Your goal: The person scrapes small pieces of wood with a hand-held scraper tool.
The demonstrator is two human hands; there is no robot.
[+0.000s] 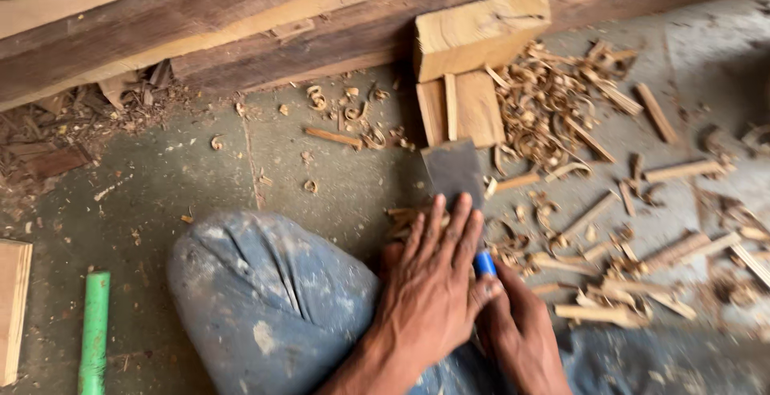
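Observation:
My left hand [433, 283] lies flat, fingers stretched forward and pressing down at the near end of a dark grey sharpening stone [454, 166] on the floor. Its thumb touches the blue handle [484, 263] of a tool. Just to the right and partly under it, my right hand [521, 332] is closed around that handle. The tool's blade is hidden under my left fingers. My knee in dusty blue trousers [273, 299] is to the left of both hands.
Wood blocks [480, 30] and a flat board [469, 110] lie just beyond the stone. Shavings and wood strips [609, 202] cover the floor on the right. Heavy timber beams [200, 34] run along the back. A green pipe [95, 331] lies at lower left.

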